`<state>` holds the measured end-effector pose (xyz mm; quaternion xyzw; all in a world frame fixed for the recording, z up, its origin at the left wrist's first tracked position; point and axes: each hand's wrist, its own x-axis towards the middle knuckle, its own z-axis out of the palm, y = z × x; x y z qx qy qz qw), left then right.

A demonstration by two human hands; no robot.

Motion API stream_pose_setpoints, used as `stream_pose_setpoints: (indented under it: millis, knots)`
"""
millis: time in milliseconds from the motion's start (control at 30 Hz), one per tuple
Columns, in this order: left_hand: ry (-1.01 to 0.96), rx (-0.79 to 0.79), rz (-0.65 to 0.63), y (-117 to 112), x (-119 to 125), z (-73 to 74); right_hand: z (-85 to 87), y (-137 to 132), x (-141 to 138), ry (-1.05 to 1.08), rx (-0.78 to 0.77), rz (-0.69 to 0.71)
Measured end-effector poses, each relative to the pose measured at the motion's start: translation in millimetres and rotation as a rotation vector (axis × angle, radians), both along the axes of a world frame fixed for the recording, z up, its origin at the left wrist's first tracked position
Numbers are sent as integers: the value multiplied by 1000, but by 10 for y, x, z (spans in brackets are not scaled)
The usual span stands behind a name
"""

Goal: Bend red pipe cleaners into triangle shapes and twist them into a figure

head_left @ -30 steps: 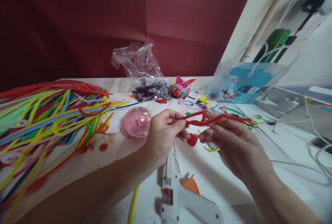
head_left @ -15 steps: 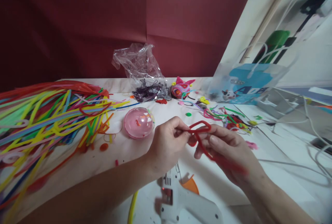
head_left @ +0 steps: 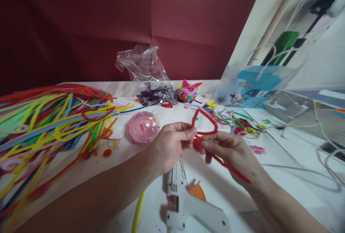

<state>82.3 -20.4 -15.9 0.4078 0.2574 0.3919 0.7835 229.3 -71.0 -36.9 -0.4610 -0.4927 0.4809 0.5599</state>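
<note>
A red pipe cleaner (head_left: 205, 132) is bent into a rough triangular loop that stands up between my hands. My left hand (head_left: 172, 143) pinches the loop's left side between thumb and fingertips. Lower down, my right hand (head_left: 231, 152) grips the same pipe cleaner, and its loose tail runs down along the palm. A small red wound piece (head_left: 197, 144) shows between the two hands, partly hidden by fingers. Below them a white hot glue gun (head_left: 179, 200) lies on the table, with a small red light on its body.
Many coloured pipe cleaners (head_left: 59, 125) heap at the left. A pink clear dome (head_left: 142, 127) holds small scraps. Behind stand a clear plastic bag (head_left: 145, 67), a pink pipe-cleaner figure (head_left: 188, 92) and a blue-and-white bag (head_left: 256, 87). Cables (head_left: 327, 154) loop at right; an orange piece (head_left: 197, 191) lies by the glue gun.
The red loop has been turned upright and opened from a flat, narrow shape into a wider triangle. My right hand has shifted slightly, and the pipe cleaner's tail now shows sharply.
</note>
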Motion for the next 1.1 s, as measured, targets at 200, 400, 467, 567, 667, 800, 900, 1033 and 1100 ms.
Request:
stream_pose_setpoints:
  millis: [200,400,467,567,667,800,900,1033,1100]
  knots:
    - [79,-72,-342,57,-64,9,15,-32,80,-160,98,-143]
    - [200,18,-187,46,-43,14,12,-86,53,-328,220,-256]
    - [249,33,-176,40,-41,-7,6,-92,68,-362,239,-310]
    - [304,59,-205,40,-47,-41,8,-96,108,-381,249,-399]
    - [295,63,-231,38,-46,-50,20,-89,123,-373,237,-354]
    - [284,101,-187,10,-36,-33,20,-65,111,-256,169,-213]
    - [252,150,-141,-25,-38,-20,-2,-43,116,-166,146,-135]
    - [216,206,-125,-71,-36,-10,-36,-20,130,-128,168,-68]
    - [212,220,-115,-86,-27,-5,-40,-19,129,-127,165,-60]
